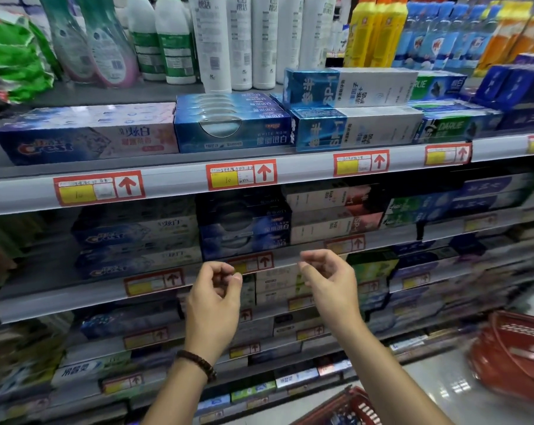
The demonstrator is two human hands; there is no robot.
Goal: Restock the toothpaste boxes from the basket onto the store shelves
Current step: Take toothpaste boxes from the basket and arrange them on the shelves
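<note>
Before grey metal shelves [173, 182] stacked at 12 o'clock with blue cardboard toothpaste boxes [232, 127]: left hand [216, 289] and right hand [330, 279], loosely curled, empty; step judged between placements, next a reach to red plastic basket [351, 403] at 5 o'clock.

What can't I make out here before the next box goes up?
Head view only:
Near basket: cut off by the bottom edge; contents hidden.
Right basket: motion-blurred; contents unclear.
Lower shelf boxes: blurred, brands unreadable.
Price tags: writing too small.
</note>
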